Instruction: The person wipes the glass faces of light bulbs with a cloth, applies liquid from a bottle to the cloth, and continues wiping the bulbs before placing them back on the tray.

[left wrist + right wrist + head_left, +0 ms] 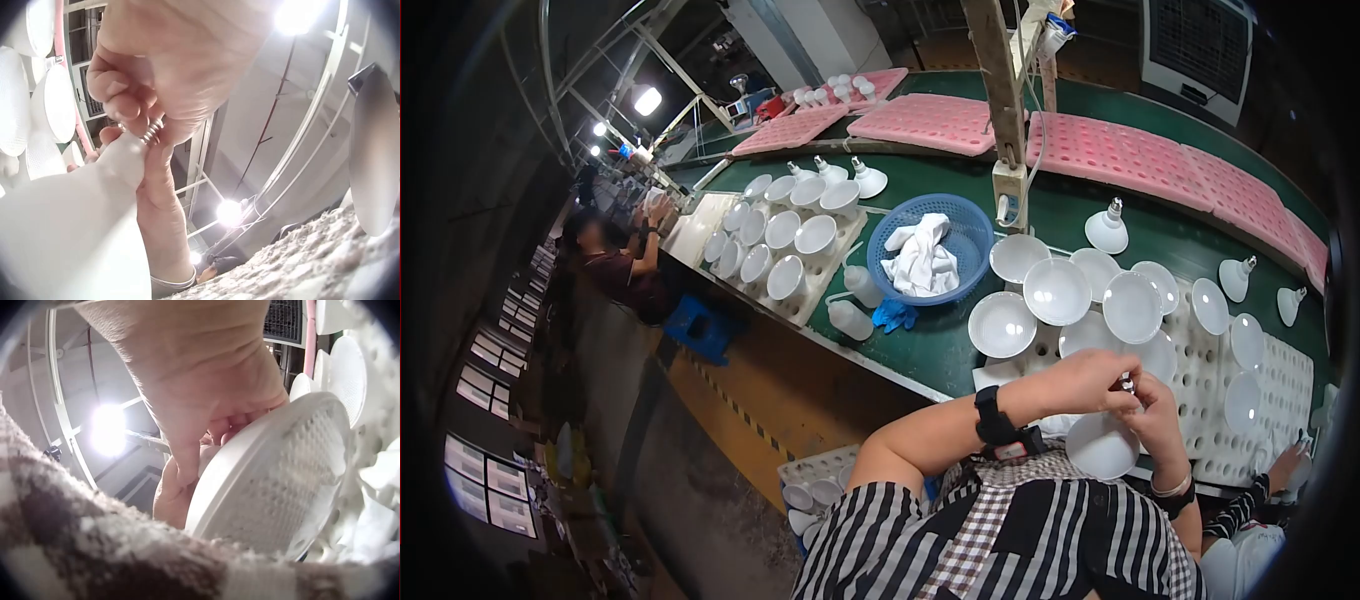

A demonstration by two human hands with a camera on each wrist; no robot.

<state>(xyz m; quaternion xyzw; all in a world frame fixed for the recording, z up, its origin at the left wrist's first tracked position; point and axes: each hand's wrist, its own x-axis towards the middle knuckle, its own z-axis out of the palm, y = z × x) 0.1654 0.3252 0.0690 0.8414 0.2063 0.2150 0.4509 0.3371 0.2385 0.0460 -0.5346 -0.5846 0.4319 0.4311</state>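
A white lamp with a wide round face (1103, 447) is held close to the chest; its metal screw base (152, 131) is pinched by the left hand (1090, 385), whose other fingers are curled in the left wrist view (181, 56). The right hand (1157, 425) grips the lamp's narrow neck just below the base. In the right wrist view this hand (206, 375) is behind the lamp's dotted face (275, 481), which hides some of its fingers.
Several white lamps (1057, 291) crowd a white holed tray (1200, 400) beyond the hands. A blue basket (880, 255) holds white cloth, beside bottles (850, 320) and a blue glove (894, 316). Pink trays (1100, 160) line the back; another person (625, 265) sits far left.
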